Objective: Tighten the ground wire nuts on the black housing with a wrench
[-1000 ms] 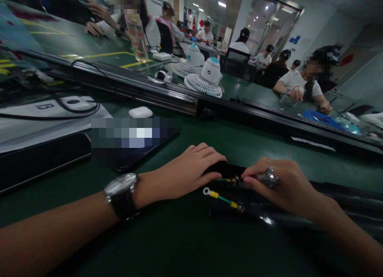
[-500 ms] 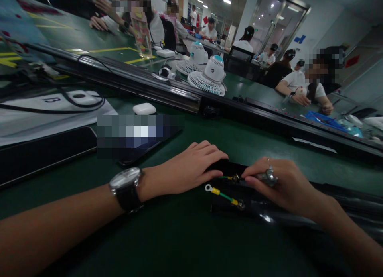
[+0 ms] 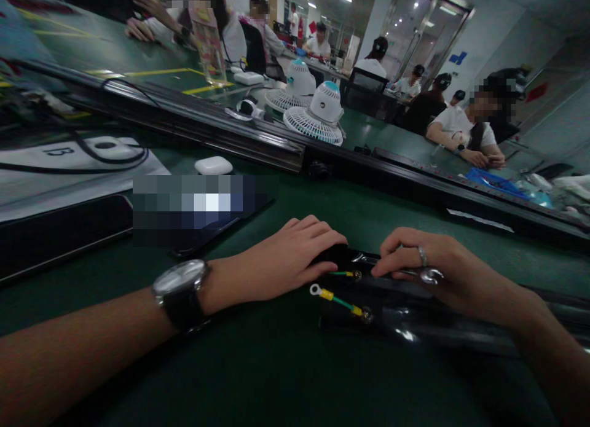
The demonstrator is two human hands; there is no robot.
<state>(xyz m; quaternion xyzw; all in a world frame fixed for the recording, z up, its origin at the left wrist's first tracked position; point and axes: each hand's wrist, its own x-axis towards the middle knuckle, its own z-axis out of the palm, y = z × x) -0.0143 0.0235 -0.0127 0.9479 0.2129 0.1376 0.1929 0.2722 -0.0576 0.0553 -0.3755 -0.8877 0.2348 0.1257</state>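
My left hand (image 3: 295,258), with a watch on its wrist, grips the end of a long black glossy bar (image 3: 391,319). Its thumb lies by a short green wire with a yellow-sleeved terminal (image 3: 349,273), fastened at a bolt (image 3: 357,276). Closer to me, a second green wire (image 3: 342,301) has yellow sleeves; one end is fixed at another bolt (image 3: 367,315), and its loose ring terminal (image 3: 315,290) sticks out past the bar. In my right hand (image 3: 428,261) is a small wrench (image 3: 432,276), its open jaw showing below the ringed finger. The wrench's other end is hidden.
Two phones (image 3: 64,236) (image 3: 221,230), a white earbud case (image 3: 213,165) and a paper sheet (image 3: 152,163) lie at left. A black rail (image 3: 221,138) crosses the green table; white fans (image 3: 320,113) stand beyond it. Several people sit at tables behind.
My right hand has drawn back from the far bolt to the right and turned, so the wrench's jaw shows more. My left hand keeps its place on the bar. The view has shifted slightly.
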